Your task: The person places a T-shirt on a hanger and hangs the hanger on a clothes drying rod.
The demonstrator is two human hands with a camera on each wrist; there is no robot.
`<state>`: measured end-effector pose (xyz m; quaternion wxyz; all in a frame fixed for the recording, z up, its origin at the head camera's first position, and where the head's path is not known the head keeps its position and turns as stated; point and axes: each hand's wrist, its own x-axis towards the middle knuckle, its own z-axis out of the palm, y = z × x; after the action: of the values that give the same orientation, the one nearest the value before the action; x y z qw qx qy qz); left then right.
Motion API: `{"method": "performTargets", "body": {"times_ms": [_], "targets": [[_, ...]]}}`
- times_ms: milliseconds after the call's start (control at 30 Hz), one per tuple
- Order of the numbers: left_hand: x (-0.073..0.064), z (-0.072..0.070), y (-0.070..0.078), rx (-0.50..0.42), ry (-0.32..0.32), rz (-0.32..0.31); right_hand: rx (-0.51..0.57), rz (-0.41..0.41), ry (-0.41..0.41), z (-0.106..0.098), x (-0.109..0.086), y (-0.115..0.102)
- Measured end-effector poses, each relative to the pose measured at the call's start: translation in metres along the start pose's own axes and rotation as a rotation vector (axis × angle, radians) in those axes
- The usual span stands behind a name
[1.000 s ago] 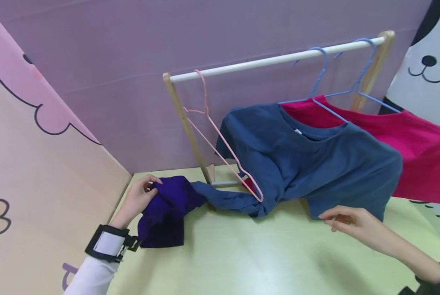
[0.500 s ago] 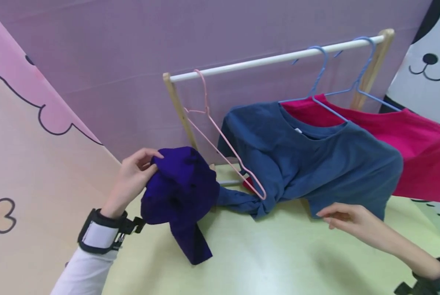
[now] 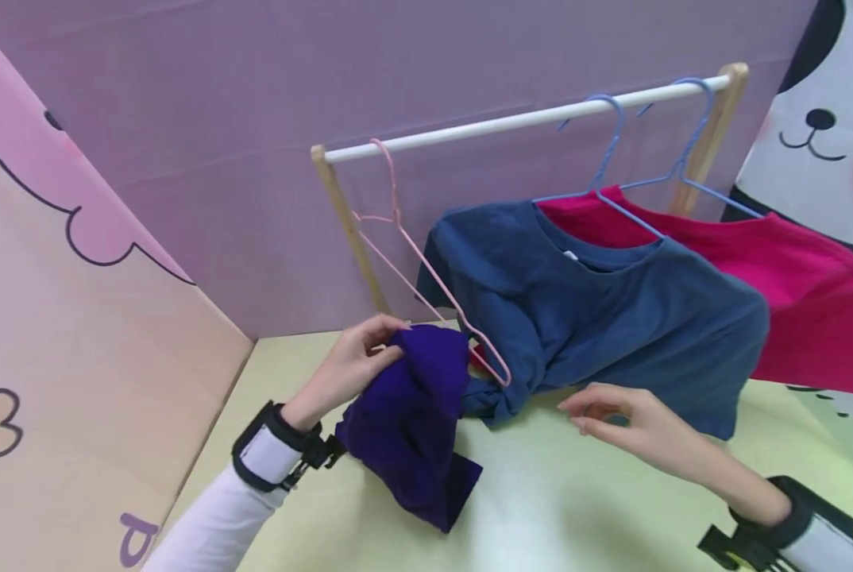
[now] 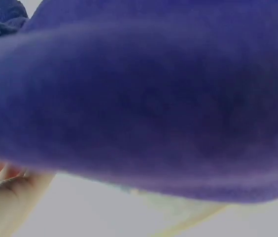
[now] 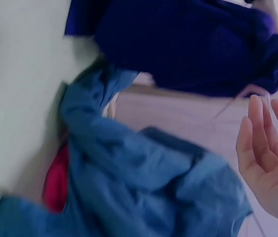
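Observation:
My left hand (image 3: 355,365) pinches a dark purple garment (image 3: 419,413) by its upper edge, and the cloth hangs bunched over the table. That cloth (image 4: 144,108) fills most of the left wrist view. A bare pink hanger (image 3: 396,216) hangs at the rail's left end, just behind the garment. To the right of it, my right hand (image 3: 634,417) is held in the air with fingers loosely bent and nothing in them, in front of a blue T-shirt (image 3: 598,318). The right wrist view shows this hand (image 5: 272,163) beside the blue shirt, with the purple garment beyond.
A small clothes rack with a white rail (image 3: 526,121) stands at the back of the pale yellow table (image 3: 541,508). The blue T-shirt and a crimson garment (image 3: 812,310) hang there on blue hangers. Printed wall panels (image 3: 112,357) stand at the left and back.
My left hand lifted the purple garment off the left side and carried it right, to in front of the pink hanger. My right hand moved slightly left.

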<state>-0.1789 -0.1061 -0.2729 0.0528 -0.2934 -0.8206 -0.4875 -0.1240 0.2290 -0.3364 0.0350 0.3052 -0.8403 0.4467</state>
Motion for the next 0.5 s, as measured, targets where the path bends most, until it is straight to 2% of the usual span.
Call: {"method": "performTargets", "body": {"times_ms": [133, 267, 367, 433, 500], "targets": [[-0.005, 0.023, -0.011, -0.031, -0.098, -0.030, 0.030, -0.157, 0.072, 0.022, 0.011, -0.004], [-0.011, 0.041, -0.019, -0.047, -0.191, -0.046, -0.027, -0.304, 0.124, 0.043, 0.021, -0.006], [-0.013, 0.051, -0.024, -0.071, -0.244, -0.061, -0.073, -0.345, 0.115, 0.056, 0.025, -0.007], [-0.015, 0.057, -0.028, -0.077, -0.267, -0.072, -0.098, -0.343, 0.115, 0.063, 0.027, -0.007], [-0.017, 0.063, -0.033, -0.086, -0.278, -0.086, -0.101, -0.308, 0.121, 0.068, 0.029, -0.006]]}}
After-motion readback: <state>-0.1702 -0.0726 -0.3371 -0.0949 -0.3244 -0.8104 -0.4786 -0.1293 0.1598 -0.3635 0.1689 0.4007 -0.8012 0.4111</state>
